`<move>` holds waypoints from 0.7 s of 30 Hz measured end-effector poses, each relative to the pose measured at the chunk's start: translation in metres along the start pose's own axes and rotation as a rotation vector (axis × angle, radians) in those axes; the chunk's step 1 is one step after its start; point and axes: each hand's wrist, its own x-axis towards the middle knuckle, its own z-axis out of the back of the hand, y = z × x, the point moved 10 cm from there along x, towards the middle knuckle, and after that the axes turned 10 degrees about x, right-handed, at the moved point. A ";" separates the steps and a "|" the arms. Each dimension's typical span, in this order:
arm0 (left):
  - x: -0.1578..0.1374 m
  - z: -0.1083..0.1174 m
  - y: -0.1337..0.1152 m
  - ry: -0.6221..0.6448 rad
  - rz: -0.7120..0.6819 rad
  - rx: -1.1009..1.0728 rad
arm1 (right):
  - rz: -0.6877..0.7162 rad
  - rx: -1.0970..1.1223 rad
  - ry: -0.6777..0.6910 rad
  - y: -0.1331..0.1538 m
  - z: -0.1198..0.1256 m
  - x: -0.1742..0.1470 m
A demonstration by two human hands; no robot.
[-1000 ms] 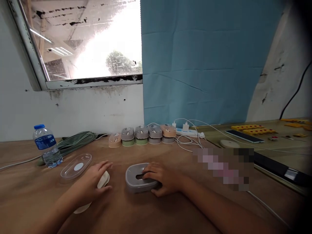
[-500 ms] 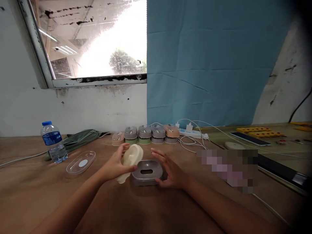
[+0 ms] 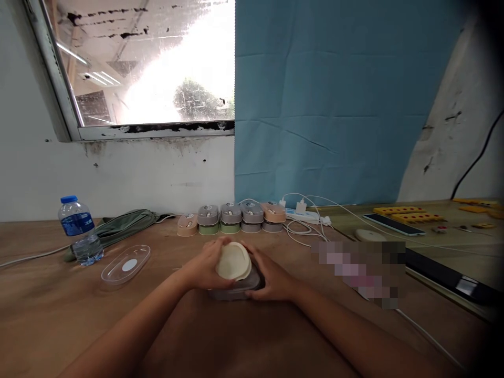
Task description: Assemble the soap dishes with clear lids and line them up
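Observation:
My left hand (image 3: 205,266) is closed on a cream oval plastic piece (image 3: 233,261), thumb at its front and fingers behind. This piece is tilted over a grey oval plastic box (image 3: 229,294), covering much of its top; whether the two touch I cannot tell. My right hand (image 3: 275,275) wraps the right side of the grey box, its thumb at the front corner and its fingers behind. A clear oval lid (image 3: 138,256) with a round white sticker lies on the table to the left.
Several stacked oval boxes (image 3: 230,212) line the wall. A water bottle (image 3: 81,231) and a dark green cloth bag (image 3: 126,226) are at left. White cables run from a power strip (image 3: 305,215) at back right. A phone (image 3: 394,224) and yellow blocks (image 3: 407,211) lie farther right.
My left hand has brought the cream piece rightward, from beside the grey box to above it, and turned it. My right hand stays at the box's right side. The view has shifted slightly.

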 end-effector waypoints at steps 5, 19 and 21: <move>-0.026 0.009 0.057 -0.001 0.284 -0.059 | -0.155 0.122 0.051 -0.026 -0.007 -0.003; -0.025 -0.015 0.051 -0.021 0.182 -0.169 | 0.132 0.187 -0.106 -0.014 0.042 -0.007; -0.026 -0.018 0.052 -0.005 0.181 -0.183 | 0.094 0.231 -0.147 -0.026 0.053 -0.010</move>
